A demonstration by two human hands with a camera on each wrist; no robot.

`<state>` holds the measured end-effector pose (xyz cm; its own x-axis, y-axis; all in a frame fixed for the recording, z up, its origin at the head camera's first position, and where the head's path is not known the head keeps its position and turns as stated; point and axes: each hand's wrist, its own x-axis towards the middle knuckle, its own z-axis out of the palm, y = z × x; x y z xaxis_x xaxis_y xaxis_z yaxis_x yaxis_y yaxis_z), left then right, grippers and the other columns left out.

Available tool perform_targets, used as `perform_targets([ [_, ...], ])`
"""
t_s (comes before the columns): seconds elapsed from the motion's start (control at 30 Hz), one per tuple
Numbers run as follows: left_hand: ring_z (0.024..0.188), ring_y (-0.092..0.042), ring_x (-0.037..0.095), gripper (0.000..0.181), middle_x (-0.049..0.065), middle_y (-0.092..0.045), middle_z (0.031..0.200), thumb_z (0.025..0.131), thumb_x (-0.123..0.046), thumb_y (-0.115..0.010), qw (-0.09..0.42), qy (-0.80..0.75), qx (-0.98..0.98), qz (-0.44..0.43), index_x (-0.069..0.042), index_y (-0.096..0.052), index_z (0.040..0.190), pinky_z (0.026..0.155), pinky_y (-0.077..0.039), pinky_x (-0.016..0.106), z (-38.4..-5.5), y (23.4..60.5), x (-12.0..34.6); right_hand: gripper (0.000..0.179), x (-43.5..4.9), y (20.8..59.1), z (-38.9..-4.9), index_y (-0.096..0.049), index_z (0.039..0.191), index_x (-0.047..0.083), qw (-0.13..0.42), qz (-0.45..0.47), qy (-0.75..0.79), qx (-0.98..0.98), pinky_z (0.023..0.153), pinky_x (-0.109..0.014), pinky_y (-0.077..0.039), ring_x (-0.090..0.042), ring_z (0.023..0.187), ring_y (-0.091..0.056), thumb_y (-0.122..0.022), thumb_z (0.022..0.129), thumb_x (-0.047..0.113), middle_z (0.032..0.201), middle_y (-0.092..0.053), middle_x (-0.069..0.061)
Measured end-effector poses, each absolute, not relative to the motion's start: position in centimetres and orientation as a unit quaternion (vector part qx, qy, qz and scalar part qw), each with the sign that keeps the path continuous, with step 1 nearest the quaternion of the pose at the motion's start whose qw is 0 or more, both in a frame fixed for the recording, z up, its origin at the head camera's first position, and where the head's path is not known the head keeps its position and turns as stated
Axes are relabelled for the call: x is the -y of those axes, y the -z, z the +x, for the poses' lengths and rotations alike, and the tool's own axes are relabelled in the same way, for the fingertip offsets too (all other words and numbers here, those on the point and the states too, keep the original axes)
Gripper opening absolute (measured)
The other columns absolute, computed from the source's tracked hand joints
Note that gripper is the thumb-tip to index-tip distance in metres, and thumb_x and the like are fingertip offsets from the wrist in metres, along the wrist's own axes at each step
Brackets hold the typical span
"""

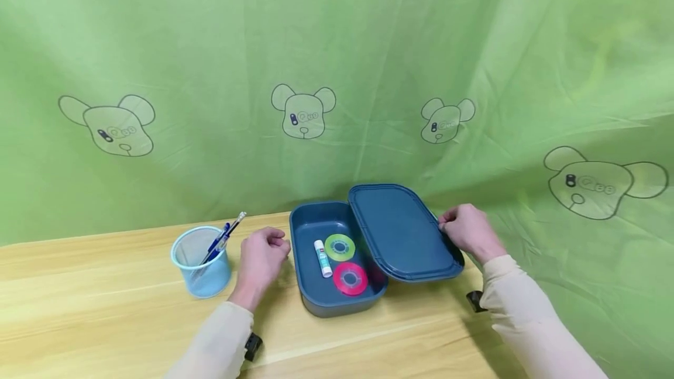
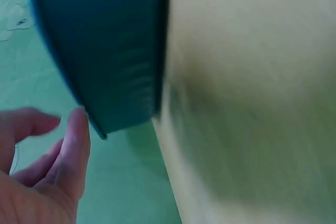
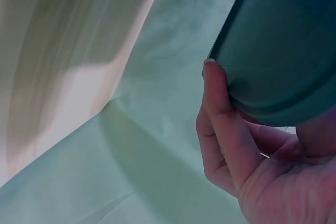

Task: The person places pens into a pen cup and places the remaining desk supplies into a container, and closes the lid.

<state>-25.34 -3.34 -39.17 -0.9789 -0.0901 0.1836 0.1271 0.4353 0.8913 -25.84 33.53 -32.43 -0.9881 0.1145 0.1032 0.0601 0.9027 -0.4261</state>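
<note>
A dark blue box [image 1: 310, 297] sits on the table with a glue stick [image 1: 323, 258], a green tape roll [image 1: 332, 253] and a red tape roll [image 1: 339, 285] inside. My right hand [image 1: 471, 230] pinches the right edge of the matching lid [image 1: 405, 227], thumb on one face and fingers on the other in the right wrist view. Tilted, the lid overlaps the box's right side in the head view. Beside the box's left wall, my left hand [image 1: 264, 256] holds nothing; its fingers are loosely bent, a fingertip close to the rim in the left wrist view.
A light blue mesh pen cup [image 1: 207, 279] with several pens [image 1: 221, 241] stands left of my left hand. Behind the wooden table [image 1: 95, 297] hangs a green curtain [image 1: 210, 75] with printed bear heads, which also runs down the right side.
</note>
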Motion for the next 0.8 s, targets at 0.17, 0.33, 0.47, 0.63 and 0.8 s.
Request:
perform_targets([
  [0.17,0.07,-0.062,0.015,0.02,0.003,-0.064,0.079,0.079,-0.01,-0.064,0.061,0.597,0.8,-0.025,-0.003,-0.066,0.097,0.063,-0.054,0.025,-24.9,38.2,2.5,0.013,-31.5,32.1,-25.6,-0.067,0.088,0.003,0.073,-0.03,-0.222,0.972,0.069,-0.04,-0.047,-0.027,0.082,-0.056,-0.058,0.082,0.011,0.088,-0.064,-0.01],
  [0.33,0.08,-0.064,0.025,0.027,0.018,-0.064,0.09,0.083,-0.008,-0.063,-0.035,0.703,0.708,-0.06,0.008,-0.06,0.105,0.073,-0.054,0.03,-24.4,37.6,1.1,0.011,-28.9,32.0,-25.5,-0.068,0.086,0.005,0.077,-0.015,-0.231,0.97,0.07,-0.038,-0.047,-0.025,0.08,-0.056,-0.06,0.082,0.01,0.084,-0.064,-0.007],
  [0.47,0.082,-0.064,0.029,0.027,0.023,-0.063,0.094,0.084,-0.006,-0.061,-0.053,0.736,0.673,-0.062,0.011,-0.059,0.104,0.074,-0.054,0.032,-24.1,37.2,0.6,0.009,-27.1,32.3,-25.8,-0.068,0.084,0.006,0.079,-0.007,-0.239,0.968,0.07,-0.037,-0.048,-0.022,0.078,-0.057,-0.061,0.081,0.01,0.082,-0.064,-0.004],
  [0.63,0.074,-0.065,0.022,0.027,0.018,-0.063,0.094,0.084,-0.008,-0.062,-0.027,0.736,0.676,-0.027,0.008,-0.061,0.105,0.069,-0.055,0.028,-24.7,37.5,1.0,0.007,-25.5,33.4,-26.1,-0.068,0.082,0.004,0.08,0.008,-0.283,0.956,0.067,-0.033,-0.05,-0.02,0.075,-0.058,-0.062,0.08,0.008,0.079,-0.063,-0.004],
  [0.8,0.07,-0.063,0.019,0.026,0.018,-0.062,0.094,0.083,-0.003,-0.061,-0.007,0.729,0.685,0.005,0.008,-0.06,0.107,0.065,-0.056,0.027,-25.0,37.5,2.0,0.015,-24.8,34.2,-26.2,-0.064,0.094,-0.006,0.025,0.014,-0.452,0.892,0.064,-0.031,-0.055,-0.02,0.072,-0.062,-0.059,0.084,0.003,0.088,-0.063,-0.014],
])
